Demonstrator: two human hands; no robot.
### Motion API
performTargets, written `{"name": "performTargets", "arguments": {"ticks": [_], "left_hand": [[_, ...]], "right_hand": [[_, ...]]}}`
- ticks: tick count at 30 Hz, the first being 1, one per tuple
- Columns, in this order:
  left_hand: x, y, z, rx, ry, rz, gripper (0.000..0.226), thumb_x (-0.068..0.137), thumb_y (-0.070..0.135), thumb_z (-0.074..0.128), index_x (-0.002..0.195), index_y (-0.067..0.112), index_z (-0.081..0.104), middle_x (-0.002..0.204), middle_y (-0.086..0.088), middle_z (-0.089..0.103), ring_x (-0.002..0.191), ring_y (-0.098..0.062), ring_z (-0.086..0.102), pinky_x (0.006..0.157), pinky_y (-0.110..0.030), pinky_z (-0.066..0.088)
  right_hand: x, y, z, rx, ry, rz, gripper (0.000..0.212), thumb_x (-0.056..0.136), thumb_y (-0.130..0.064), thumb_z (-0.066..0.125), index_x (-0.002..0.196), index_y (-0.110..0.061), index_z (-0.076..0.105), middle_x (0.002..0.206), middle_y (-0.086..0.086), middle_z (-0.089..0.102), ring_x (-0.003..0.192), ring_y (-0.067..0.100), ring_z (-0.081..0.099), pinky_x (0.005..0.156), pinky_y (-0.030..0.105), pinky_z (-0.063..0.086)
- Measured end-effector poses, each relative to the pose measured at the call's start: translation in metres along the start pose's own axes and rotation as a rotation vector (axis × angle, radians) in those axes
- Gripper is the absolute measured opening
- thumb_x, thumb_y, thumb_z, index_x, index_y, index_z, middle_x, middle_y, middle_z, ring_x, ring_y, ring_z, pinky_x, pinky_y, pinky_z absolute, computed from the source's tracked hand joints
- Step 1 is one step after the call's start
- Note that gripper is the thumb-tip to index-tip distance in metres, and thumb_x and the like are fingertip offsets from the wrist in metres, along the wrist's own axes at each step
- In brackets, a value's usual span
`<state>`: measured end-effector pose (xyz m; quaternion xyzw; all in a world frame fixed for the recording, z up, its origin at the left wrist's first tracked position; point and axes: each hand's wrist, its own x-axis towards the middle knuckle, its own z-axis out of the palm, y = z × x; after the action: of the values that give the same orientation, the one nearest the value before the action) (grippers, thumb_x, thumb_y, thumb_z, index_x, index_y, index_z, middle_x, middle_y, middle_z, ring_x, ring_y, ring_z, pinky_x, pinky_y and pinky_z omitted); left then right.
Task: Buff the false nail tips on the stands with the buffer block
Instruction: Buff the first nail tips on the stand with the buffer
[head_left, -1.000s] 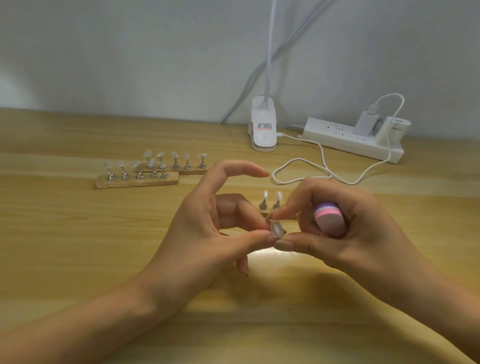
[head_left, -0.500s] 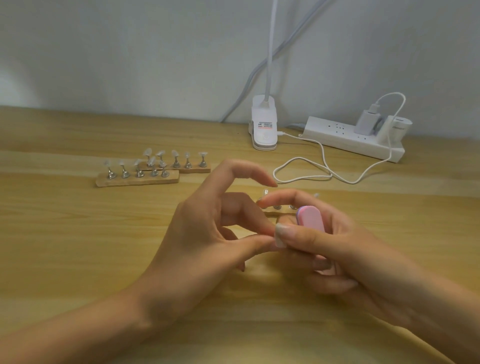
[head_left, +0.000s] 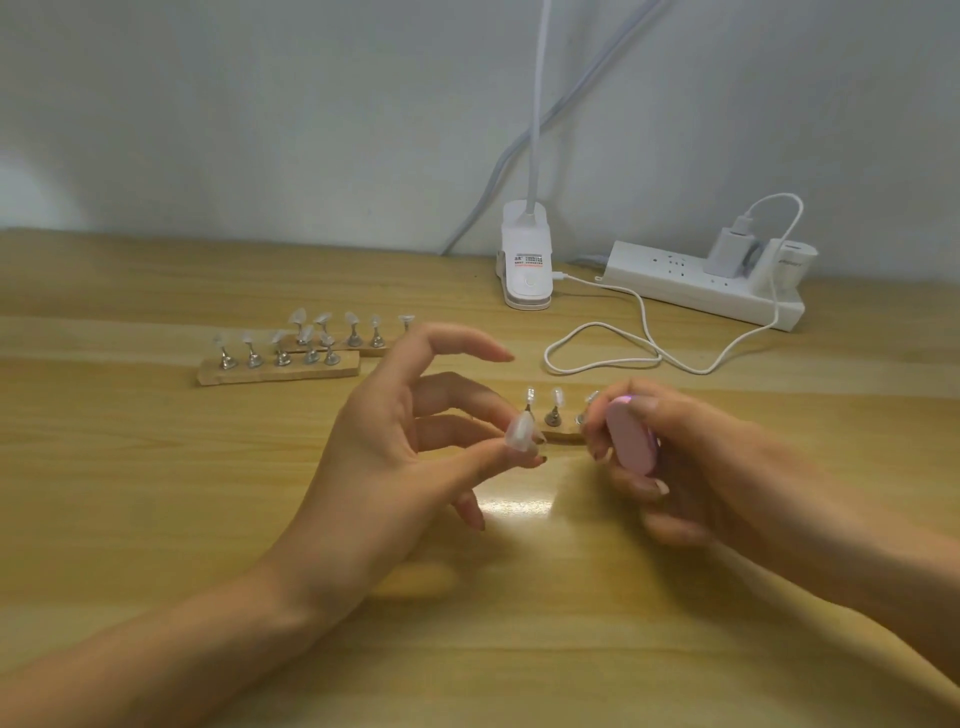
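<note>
My left hand (head_left: 395, 447) pinches a clear tip (head_left: 521, 432) between thumb and one finger, the index finger arched above it. My right hand (head_left: 675, 457) curls round the pink buffer (head_left: 631, 439), held just beside the tip and not touching it (a gap shows between them). Behind both hands a stand (head_left: 558, 438) sits on the table (head_left: 156, 493), tips upright on it, partly hidden by my fingers. Two more stands (head_left: 278, 371) lie well off to the left.
</note>
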<state>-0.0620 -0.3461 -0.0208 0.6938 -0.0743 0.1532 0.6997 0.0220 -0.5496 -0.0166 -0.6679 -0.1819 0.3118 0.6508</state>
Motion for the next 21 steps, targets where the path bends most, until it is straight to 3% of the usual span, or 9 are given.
{"name": "performTargets", "arguments": {"ticks": [4,7,9,13,21], "left_hand": [[0.000,-0.003,0.002,-0.037,-0.038,-0.037,0.048,0.070,0.021,0.085,0.110,0.032,0.061,0.077,-0.008,0.073,0.082,-0.028,0.076,0.042,-0.025,0.050],[-0.001,-0.004,0.002,-0.012,-0.043,-0.047,0.051,0.070,0.019,0.089,0.110,0.034,0.062,0.071,-0.004,0.071,0.084,-0.028,0.076,0.044,-0.024,0.050],[-0.001,-0.005,0.004,0.010,-0.052,-0.033,0.052,0.070,0.016,0.088,0.112,0.034,0.062,0.069,-0.003,0.070,0.083,-0.022,0.075,0.045,-0.025,0.051],[-0.002,-0.004,0.008,0.046,-0.062,0.000,0.053,0.069,0.022,0.087,0.113,0.035,0.060,0.068,-0.001,0.069,0.062,-0.006,0.067,0.045,-0.026,0.051],[-0.001,-0.005,0.005,0.049,-0.048,0.010,0.050,0.069,0.014,0.086,0.107,0.033,0.060,0.066,-0.001,0.067,0.058,-0.008,0.064,0.042,-0.026,0.048]], "right_hand": [[-0.006,-0.007,-0.002,-0.514,0.078,-0.427,0.024,0.096,-0.039,0.057,0.113,-0.032,0.073,0.106,-0.008,0.057,0.086,0.013,0.068,0.056,0.023,0.058],[-0.012,-0.011,0.006,-0.600,0.095,-0.601,0.034,0.087,-0.030,0.064,0.120,-0.029,0.069,0.107,-0.008,0.057,0.095,0.021,0.070,0.063,0.027,0.062],[-0.015,-0.015,0.014,-0.608,0.140,-0.664,0.029,0.084,-0.032,0.070,0.113,-0.029,0.069,0.104,-0.009,0.063,0.098,0.021,0.070,0.067,0.031,0.062],[-0.015,-0.017,0.027,-0.712,0.157,-0.756,0.022,0.079,-0.036,0.074,0.098,-0.025,0.067,0.096,-0.009,0.068,0.094,0.019,0.068,0.066,0.028,0.059],[-0.012,-0.018,0.029,-0.690,0.091,-0.731,0.018,0.074,-0.034,0.077,0.091,-0.028,0.071,0.094,-0.009,0.062,0.091,0.019,0.065,0.066,0.027,0.058]]}}
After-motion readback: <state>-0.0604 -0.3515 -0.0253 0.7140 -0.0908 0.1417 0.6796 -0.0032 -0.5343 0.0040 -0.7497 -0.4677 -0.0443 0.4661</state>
